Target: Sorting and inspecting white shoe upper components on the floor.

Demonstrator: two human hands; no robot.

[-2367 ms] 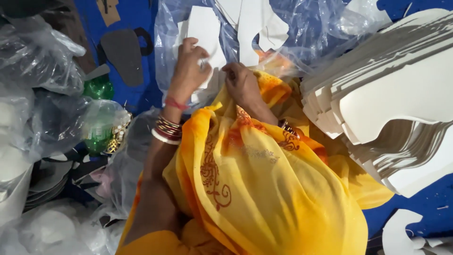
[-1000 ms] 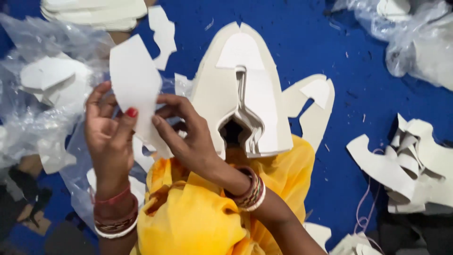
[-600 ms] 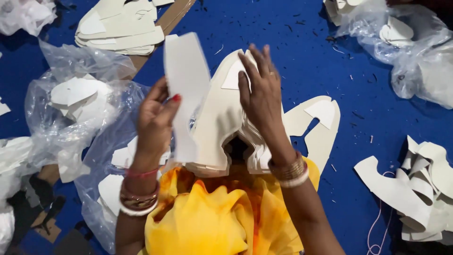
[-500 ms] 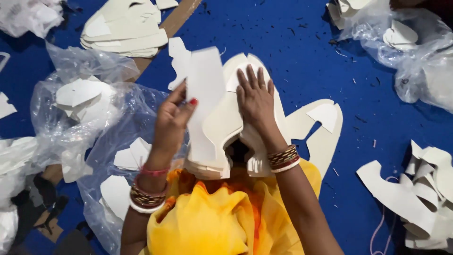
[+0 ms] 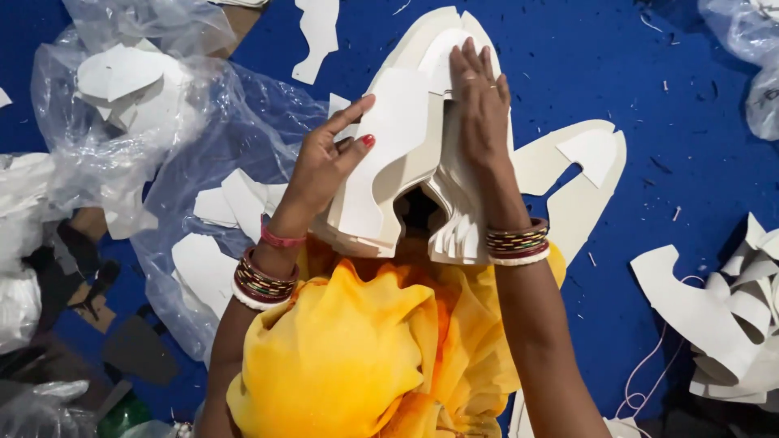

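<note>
A thick stack of white die-cut card pieces (image 5: 422, 77) lies on the blue floor in front of my lap. My left hand (image 5: 324, 166) holds one white cut piece (image 5: 381, 162) by its left edge and lays it on the stack's left side. My right hand (image 5: 480, 105) presses flat, fingers together, on the top right of the stack. Both wrists wear coloured bangles. Yellow cloth (image 5: 357, 349) covers my lap below the stack.
Clear plastic bags (image 5: 130, 97) with more white cut pieces lie at the left. A single flat cut piece (image 5: 584, 170) pokes out right of the stack. Loose white offcuts (image 5: 714, 316) pile at the right edge, and another plastic bag (image 5: 755, 57) sits top right.
My left hand has brought the raised white piece down onto the stack. My right hand has moved from beside it to lying flat on the stack's top.
</note>
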